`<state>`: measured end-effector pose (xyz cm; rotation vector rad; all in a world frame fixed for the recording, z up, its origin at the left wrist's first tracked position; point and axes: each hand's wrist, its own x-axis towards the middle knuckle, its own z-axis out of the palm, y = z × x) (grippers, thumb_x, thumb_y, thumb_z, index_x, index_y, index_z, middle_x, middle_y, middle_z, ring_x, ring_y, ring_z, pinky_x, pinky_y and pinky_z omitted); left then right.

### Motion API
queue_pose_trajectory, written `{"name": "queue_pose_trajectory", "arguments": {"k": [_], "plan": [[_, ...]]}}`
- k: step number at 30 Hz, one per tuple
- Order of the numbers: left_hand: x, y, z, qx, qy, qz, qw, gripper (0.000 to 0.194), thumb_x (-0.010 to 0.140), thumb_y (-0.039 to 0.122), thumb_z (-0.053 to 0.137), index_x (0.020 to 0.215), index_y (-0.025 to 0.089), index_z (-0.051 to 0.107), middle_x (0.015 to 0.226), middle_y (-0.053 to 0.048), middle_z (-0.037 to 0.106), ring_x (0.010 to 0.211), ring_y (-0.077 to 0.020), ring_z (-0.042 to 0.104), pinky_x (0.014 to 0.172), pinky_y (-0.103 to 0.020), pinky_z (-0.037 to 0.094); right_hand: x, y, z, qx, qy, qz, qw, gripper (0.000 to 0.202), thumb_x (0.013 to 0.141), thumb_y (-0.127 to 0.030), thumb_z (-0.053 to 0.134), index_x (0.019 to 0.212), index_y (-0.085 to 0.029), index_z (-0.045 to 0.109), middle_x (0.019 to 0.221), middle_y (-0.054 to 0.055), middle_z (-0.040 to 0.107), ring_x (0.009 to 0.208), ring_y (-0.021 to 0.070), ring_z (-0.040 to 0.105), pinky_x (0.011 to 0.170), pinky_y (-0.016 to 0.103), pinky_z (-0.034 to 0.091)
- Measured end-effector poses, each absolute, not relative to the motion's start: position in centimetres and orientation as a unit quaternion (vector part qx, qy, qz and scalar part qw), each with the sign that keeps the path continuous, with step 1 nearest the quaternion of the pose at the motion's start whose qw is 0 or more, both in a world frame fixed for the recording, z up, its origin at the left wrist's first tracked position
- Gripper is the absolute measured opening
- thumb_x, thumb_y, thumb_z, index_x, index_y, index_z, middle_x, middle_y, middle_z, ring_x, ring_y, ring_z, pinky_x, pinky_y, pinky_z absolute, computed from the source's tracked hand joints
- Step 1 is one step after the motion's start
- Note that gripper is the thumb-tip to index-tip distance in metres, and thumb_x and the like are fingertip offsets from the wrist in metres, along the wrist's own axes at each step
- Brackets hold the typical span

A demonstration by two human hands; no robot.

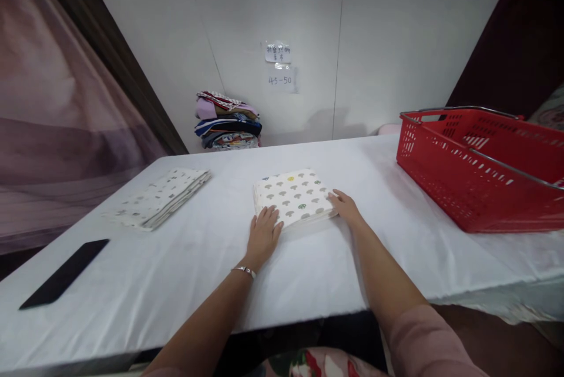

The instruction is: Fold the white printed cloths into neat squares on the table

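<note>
A folded white cloth (296,194) with a small mushroom-like print lies flat on the white-covered table, in the middle of the head view. My left hand (264,230) rests at its near left corner, fingers stretched out and touching the fabric. At the cloth's right edge lies my right hand (345,206), its fingers extended against the near right corner. Neither hand is wrapped round the cloth. Further left is a second folded white cloth (163,196) with a small dark print, apart from both hands.
On the right of the table (308,283) stands a red plastic basket (480,183) with metal handles. A flat black rectangular piece (64,274) lies at the near left. Behind the far edge is a stack of folded clothes (227,121). Paper notes (281,66) are taped to the wall.
</note>
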<state>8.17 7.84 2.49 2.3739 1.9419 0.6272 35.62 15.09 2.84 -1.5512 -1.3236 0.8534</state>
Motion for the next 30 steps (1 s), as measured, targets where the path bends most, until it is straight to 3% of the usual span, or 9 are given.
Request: {"name": "queue_pose_trajectory", "arguments": {"k": [5, 9, 16, 20, 23, 30], "plan": [[8.1, 7.9, 2.4, 0.759, 0.619, 0.203, -0.011, 0.043, 0.093, 0.038, 0.029, 0.131, 0.023, 0.043, 0.142, -0.006, 0.037, 0.135, -0.0229, 0.025, 0.108, -0.048, 0.02, 34.9, 15.5, 2.2, -0.591, -0.542, 0.357, 0.479, 0.051, 0.066, -0.033, 0.062, 0.116, -0.021, 0.059, 0.112, 0.005, 0.063, 0.098, 0.0223, 0.06, 0.09, 0.038, 0.046], [9.2, 6.7, 2.7, 0.786, 0.59, 0.184, -0.02, 0.043, 0.092, 0.038, 0.032, 0.13, 0.022, 0.044, 0.141, -0.007, 0.039, 0.133, -0.0246, 0.028, 0.109, -0.054, 0.015, 35.9, 16.1, 1.7, -0.606, -0.503, 0.334, 0.519, 0.058, 0.065, -0.032, 0.058, 0.122, -0.017, 0.055, 0.104, 0.007, 0.065, 0.09, 0.0222, 0.062, 0.08, 0.034, 0.05], [10.9, 4.5, 3.6, 0.81, 0.549, 0.206, 0.02, 0.046, 0.092, 0.043, 0.033, 0.132, 0.022, 0.041, 0.141, -0.006, 0.039, 0.133, -0.0219, 0.028, 0.111, -0.051, 0.011, 38.0, 16.4, 0.8, -0.703, -0.558, 0.191, 0.398, 0.051, 0.072, -0.035, 0.05, 0.12, -0.018, 0.058, 0.107, 0.011, 0.064, 0.093, 0.0265, 0.06, 0.083, 0.041, 0.047], [10.3, 4.4, 4.1, 0.802, 0.547, 0.234, 0.058, 0.039, 0.094, 0.039, 0.029, 0.126, 0.026, 0.047, 0.138, -0.003, 0.044, 0.131, -0.0187, 0.031, 0.111, -0.049, 0.012, 36.2, 15.5, 1.8, -0.602, -0.656, 0.012, 0.455, 0.041, 0.079, -0.031, 0.043, 0.112, -0.014, 0.061, 0.112, 0.013, 0.061, 0.105, 0.0267, 0.055, 0.093, 0.043, 0.042], [10.1, 4.5, 4.0, 0.792, 0.55, 0.255, 0.066, 0.036, 0.094, 0.035, 0.03, 0.122, 0.027, 0.05, 0.135, -0.001, 0.048, 0.131, -0.0179, 0.031, 0.111, -0.047, 0.013, 33.5, 14.2, 2.8, -0.47, -0.731, -0.028, 0.494, 0.036, 0.083, -0.034, 0.045, 0.109, -0.016, 0.061, 0.109, 0.012, 0.063, 0.105, 0.0247, 0.056, 0.094, 0.042, 0.041], [8.0, 7.6, 3.0, 0.728, 0.597, 0.333, 0.045, 0.034, 0.092, 0.028, 0.033, 0.111, 0.022, 0.06, 0.125, -0.004, 0.056, 0.122, -0.0184, 0.043, 0.106, -0.042, 0.029, 29.6, 11.3, 3.7, -0.362, -0.879, 0.116, 0.287, 0.031, 0.086, -0.04, 0.046, 0.108, -0.027, 0.063, 0.118, 0.005, 0.061, 0.112, 0.0242, 0.053, 0.098, 0.048, 0.035]]}}
